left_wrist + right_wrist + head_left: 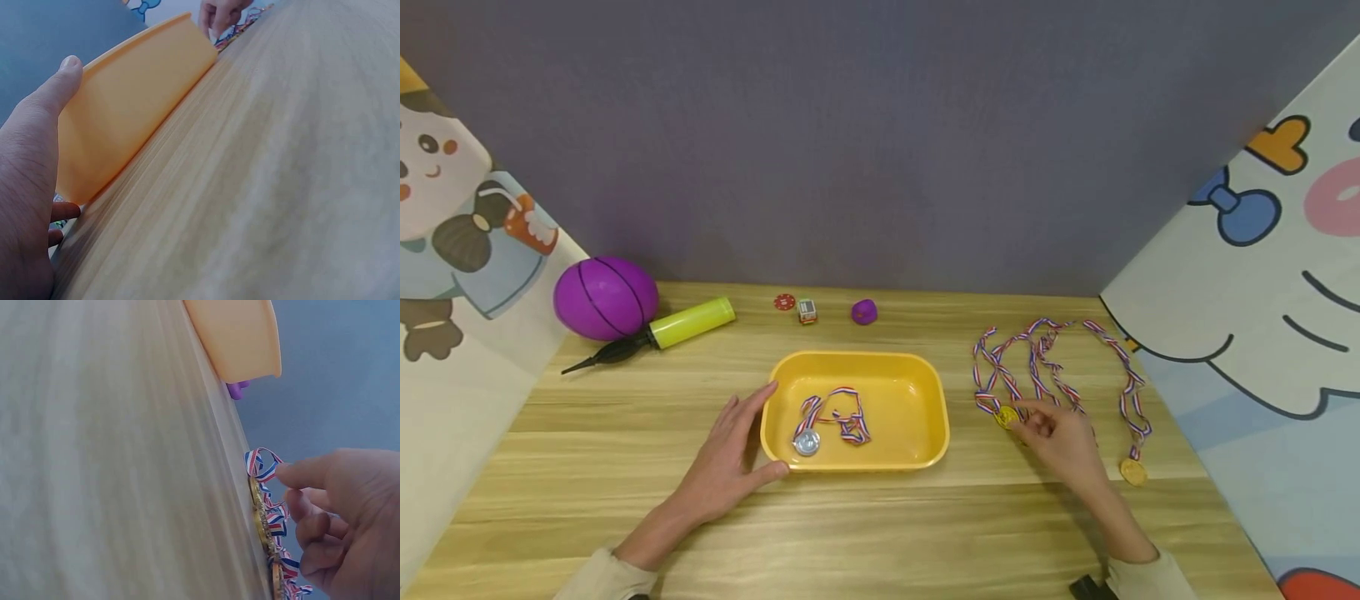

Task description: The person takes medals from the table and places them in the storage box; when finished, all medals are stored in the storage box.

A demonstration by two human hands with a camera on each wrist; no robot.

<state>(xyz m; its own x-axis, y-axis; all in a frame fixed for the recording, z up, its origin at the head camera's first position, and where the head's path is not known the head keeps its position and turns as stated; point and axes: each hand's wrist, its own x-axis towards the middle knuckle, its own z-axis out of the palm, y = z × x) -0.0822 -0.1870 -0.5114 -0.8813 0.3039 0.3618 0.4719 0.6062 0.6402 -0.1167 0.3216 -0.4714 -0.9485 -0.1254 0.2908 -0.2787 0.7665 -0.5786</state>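
Observation:
My left hand (722,467) spans the left end of a yellow plastic tray (931,400), its thumb and fingers spread and touching the rim. Inside the tray lies a silver medal (807,442) with its red, white and blue ribbon (853,427). Over to the right, my right hand (1060,442) is at a gold medal (1006,417), index finger and thumb apart at its edge. In the right wrist view, that index fingertip is right at the striped ribbon (254,464), and the other fingers are bent. Another gold medal (262,530) is near that hand.
A further gold medal (1133,472) lies at the far right. Along the back are a purple ball (606,297), a yellow-green hand pump (692,323), a red chip (785,302), a small box-like item (807,312) and a small purple object (864,312). A grey wall (880,150) rises behind.

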